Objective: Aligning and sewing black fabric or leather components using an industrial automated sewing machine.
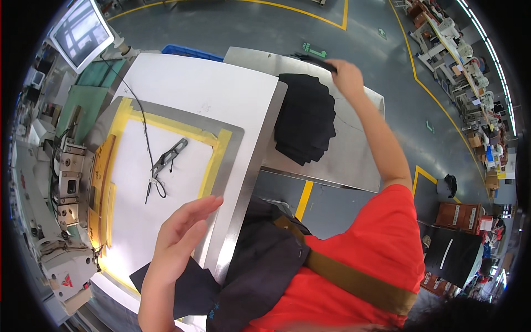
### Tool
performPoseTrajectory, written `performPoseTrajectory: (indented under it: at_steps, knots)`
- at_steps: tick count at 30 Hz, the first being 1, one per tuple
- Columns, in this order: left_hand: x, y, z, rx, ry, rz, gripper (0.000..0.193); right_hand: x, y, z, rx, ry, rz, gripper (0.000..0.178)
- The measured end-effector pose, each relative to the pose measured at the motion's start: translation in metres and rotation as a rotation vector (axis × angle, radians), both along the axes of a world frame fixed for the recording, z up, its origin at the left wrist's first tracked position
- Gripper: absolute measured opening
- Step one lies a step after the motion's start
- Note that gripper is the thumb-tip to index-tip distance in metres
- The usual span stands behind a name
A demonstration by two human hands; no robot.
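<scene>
My right hand (348, 78) reaches out to the far right, its fingers closed on a dark, flat strip-like thing (315, 61) that looks like black cloth seen edge-on. Just beside it, a stack of black fabric pieces (304, 116) lies on a metal side table (357, 133). My left hand (185, 232) hovers above the near edge of the white worktable (204, 80), fingers stretched and nothing held. Below that wrist a dark fabric piece (193, 290) lies partly hidden by my forearm. A small grey metal tool on a black cord (170, 156) rests inside the yellow-taped area.
Along the left stands a sewing machine (66, 221), with a screen (82, 33) above the far corner. Yellow tape (213, 166) frames the work surface. A blue crate (191, 52) sits behind the table. Workbenches with machines (456, 50) line the far right.
</scene>
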State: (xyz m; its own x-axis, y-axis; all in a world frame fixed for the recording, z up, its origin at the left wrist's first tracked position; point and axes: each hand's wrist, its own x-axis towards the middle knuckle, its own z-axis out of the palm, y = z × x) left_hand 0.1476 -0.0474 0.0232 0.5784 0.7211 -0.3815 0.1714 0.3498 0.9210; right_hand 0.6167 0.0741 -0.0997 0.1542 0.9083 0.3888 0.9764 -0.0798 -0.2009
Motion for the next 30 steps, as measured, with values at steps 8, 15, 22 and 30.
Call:
performPoseTrajectory:
  at_steps: [8, 15, 22, 30]
  knots:
    - [-0.073, -0.063, -0.017, -0.021, 0.057, 0.311, 0.042, -0.136, -0.143, -0.131, -0.827, 0.116, 0.429, 0.038]
    - [-0.121, -0.121, -0.013, 0.063, 0.064, 0.413, 0.042, -0.205, -0.145, 0.007, -1.372, 0.110, 1.210, 0.021]
    - [-0.153, -0.194, -0.044, 0.593, 1.110, 0.703, 0.058, -0.314, -0.041, 0.110, -1.019, 0.256, 1.368, 0.020]
    - [-0.179, -0.198, -0.091, 0.666, 1.139, 0.600, 0.076, -0.330, 0.011, 0.020, -0.136, -0.013, 1.054, 0.023]
